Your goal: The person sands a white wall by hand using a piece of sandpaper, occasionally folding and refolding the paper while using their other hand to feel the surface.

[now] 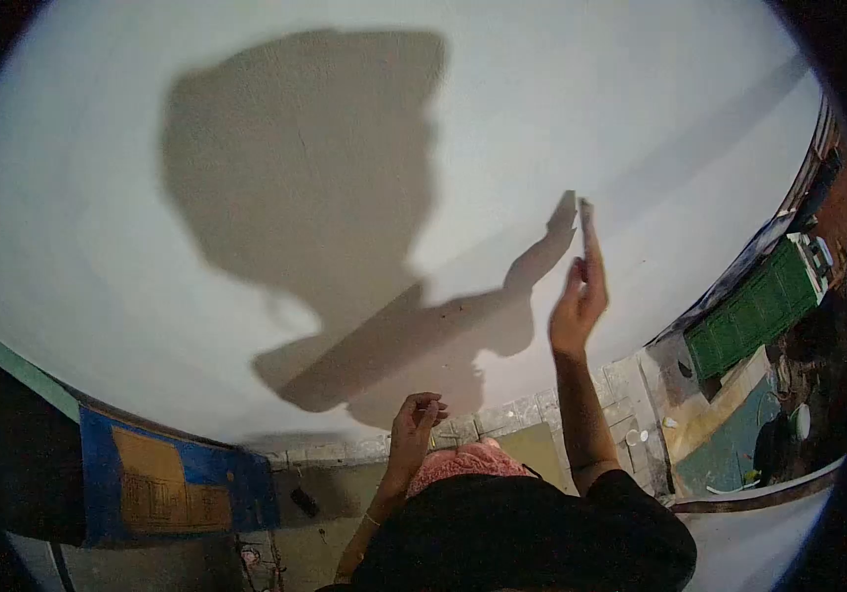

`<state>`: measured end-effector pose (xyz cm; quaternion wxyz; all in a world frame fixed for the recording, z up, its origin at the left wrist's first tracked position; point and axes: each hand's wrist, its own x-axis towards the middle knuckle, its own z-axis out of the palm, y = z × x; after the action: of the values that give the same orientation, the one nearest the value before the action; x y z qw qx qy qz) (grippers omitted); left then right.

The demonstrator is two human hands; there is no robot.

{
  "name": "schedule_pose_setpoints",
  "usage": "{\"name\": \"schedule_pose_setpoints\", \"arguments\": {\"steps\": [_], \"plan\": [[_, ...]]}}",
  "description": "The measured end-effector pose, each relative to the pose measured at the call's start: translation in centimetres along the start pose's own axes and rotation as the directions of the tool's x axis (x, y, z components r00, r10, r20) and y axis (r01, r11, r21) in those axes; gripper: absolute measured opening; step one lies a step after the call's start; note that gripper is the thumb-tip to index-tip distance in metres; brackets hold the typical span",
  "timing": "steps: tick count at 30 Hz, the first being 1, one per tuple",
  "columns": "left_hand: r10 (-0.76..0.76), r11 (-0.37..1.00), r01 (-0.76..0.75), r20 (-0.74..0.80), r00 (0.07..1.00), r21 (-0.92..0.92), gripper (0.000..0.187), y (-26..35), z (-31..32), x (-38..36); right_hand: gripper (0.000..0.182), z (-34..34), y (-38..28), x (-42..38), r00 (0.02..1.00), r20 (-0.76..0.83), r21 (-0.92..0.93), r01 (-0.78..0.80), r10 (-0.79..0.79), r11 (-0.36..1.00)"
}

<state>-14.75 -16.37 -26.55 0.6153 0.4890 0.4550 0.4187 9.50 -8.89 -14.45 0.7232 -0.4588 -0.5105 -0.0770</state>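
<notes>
My right hand [579, 314] is raised against the white wall [522, 118], its fingers stretched upward along the surface. A thin, flat, pale grey piece [584, 209] shows edge-on at the fingertips, under the hand; its kind is too small to make out. Lower down, my left hand [416, 422] hangs in front of my body with loosely bent fingers, and nothing shows in it. It is near the pink cloth [468, 464] at my chest, apart from the wall. A large shadow [315, 148] of my head and arm falls across the wall.
A green crate-like box [754, 306] stands at the right amid clutter. At the lower left is a blue panel with a brown cardboard patch [172, 483]. A dark object [303, 501] lies on the floor nearby. Pale tiles [631, 429] run along the wall's foot.
</notes>
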Motion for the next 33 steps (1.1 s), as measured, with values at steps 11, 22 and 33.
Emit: {"name": "schedule_pose_setpoints", "arguments": {"steps": [11, 22, 33], "plan": [[0.015, 0.999, -0.016, 0.01, 1.0, 0.032, 0.022, 0.0, -0.2, -0.6, 0.06, 4.1, 4.1, -2.4, 0.861, 0.434, -0.547, 0.485, -0.264, 0.682], [0.018, 0.999, -0.018, -0.006, 1.0, 0.049, 0.024, -0.8, 0.4, 0.2, 0.041, 7.3, 4.1, -3.2, 0.587, 0.569, -0.097, 0.743, -0.576, 0.662], [-0.018, 0.996, 0.0, -0.218, 0.976, -0.085, 0.022, -4.7, -0.4, 2.0, 0.057, -3.1, 11.6, 3.8, 0.956, -0.216, -0.316, 0.123, -0.197, 0.941]]}}
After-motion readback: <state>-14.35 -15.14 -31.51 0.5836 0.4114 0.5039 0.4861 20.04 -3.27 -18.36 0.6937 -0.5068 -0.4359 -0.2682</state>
